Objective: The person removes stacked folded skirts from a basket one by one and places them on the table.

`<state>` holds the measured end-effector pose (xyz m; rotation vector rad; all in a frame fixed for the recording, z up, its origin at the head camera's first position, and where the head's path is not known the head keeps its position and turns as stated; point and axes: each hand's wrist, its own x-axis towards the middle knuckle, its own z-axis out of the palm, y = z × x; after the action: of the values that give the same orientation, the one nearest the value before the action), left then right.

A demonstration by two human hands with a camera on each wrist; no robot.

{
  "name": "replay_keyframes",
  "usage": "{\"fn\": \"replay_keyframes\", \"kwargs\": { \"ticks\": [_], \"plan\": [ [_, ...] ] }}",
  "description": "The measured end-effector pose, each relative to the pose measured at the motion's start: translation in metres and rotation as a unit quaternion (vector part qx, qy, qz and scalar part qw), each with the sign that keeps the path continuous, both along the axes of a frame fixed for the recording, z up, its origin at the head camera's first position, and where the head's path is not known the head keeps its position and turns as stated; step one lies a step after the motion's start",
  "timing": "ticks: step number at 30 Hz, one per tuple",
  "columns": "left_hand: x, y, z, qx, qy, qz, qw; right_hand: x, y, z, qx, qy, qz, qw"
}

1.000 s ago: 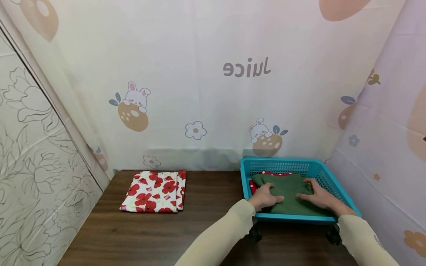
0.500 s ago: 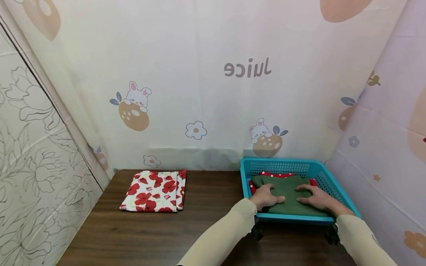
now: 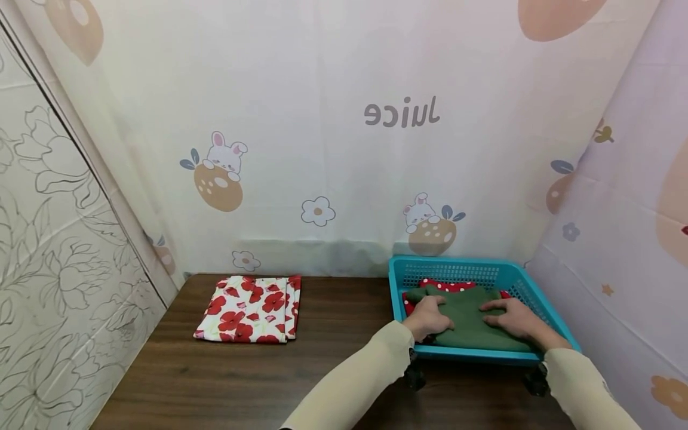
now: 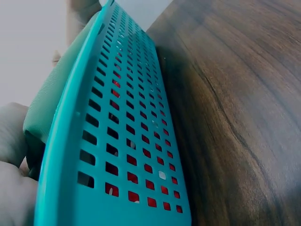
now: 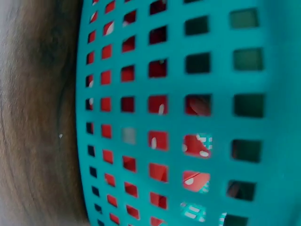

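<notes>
A folded green cloth (image 3: 469, 306) lies in a turquoise plastic basket (image 3: 478, 355) at the right of the table. My left hand (image 3: 430, 318) rests on the cloth's left part, fingers and thumb spread over it. On its right part lies my right hand (image 3: 517, 321), fingers reaching inward. Beneath the green cloth, a red cloth with white dots (image 3: 448, 286) sticks out at the back and sides. The left wrist view shows the green cloth (image 4: 56, 89) bulging along the basket rim, with part of the left hand (image 4: 16, 160) beside it. Through the holes in the right wrist view, red cloth (image 5: 157, 141) shows.
A folded white cloth with red flowers (image 3: 247, 313) lies on the left of the dark wooden table (image 3: 344, 322). A printed curtain (image 3: 344, 149) hangs behind the table, and another sheet (image 3: 634, 269) closes off the right side.
My right hand has shifted slightly over the green cloth, whose right back edge has flattened and drawn in, baring some red cloth there. My left hand stays about where it was.
</notes>
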<state>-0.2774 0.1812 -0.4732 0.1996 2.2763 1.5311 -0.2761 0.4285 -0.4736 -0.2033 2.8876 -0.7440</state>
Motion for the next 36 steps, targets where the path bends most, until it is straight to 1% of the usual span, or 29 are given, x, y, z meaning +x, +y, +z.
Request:
{"fn": "replay_keyframes", "kwargs": {
  "ticks": [3,5,9,11,13,17,20,23,26,30,36],
  "plan": [
    [0.002,0.000,0.001,0.005,0.008,0.005,0.9999,0.003,-0.002,0.003,-0.003,0.010,-0.008,1.000],
    [0.002,0.000,0.000,0.018,0.010,0.012,0.9997,0.006,-0.003,0.005,-0.002,0.021,-0.011,1.000],
    [0.003,0.000,-0.001,0.056,0.012,0.047,0.9972,0.011,-0.006,0.008,-0.003,0.051,-0.023,0.998],
    [0.003,0.000,-0.001,0.066,0.020,0.064,0.9956,0.013,-0.008,0.011,-0.006,0.065,-0.031,0.997],
    [0.003,-0.001,0.001,0.065,0.033,0.073,0.9946,0.016,-0.009,0.014,-0.011,0.077,-0.038,0.996],
    [0.004,-0.008,0.006,0.078,0.062,0.066,0.9928,0.018,-0.014,0.020,-0.022,0.104,-0.041,0.993],
    [0.003,-0.015,0.010,0.082,0.090,0.050,0.9912,0.019,-0.020,0.025,-0.033,0.123,-0.048,0.991],
    [0.000,-0.022,0.013,0.075,0.121,0.037,0.9891,0.021,-0.026,0.030,-0.045,0.132,-0.060,0.988],
    [-0.003,-0.029,0.015,0.080,0.140,0.026,0.9867,0.023,-0.031,0.034,-0.059,0.136,-0.073,0.986],
    [-0.007,-0.036,0.019,0.109,0.140,0.019,0.9840,0.024,-0.038,0.038,-0.082,0.143,-0.088,0.982],
    [-0.010,-0.048,0.025,0.156,0.123,0.020,0.9799,0.025,-0.051,0.046,-0.112,0.162,-0.101,0.975]
  ]
}}
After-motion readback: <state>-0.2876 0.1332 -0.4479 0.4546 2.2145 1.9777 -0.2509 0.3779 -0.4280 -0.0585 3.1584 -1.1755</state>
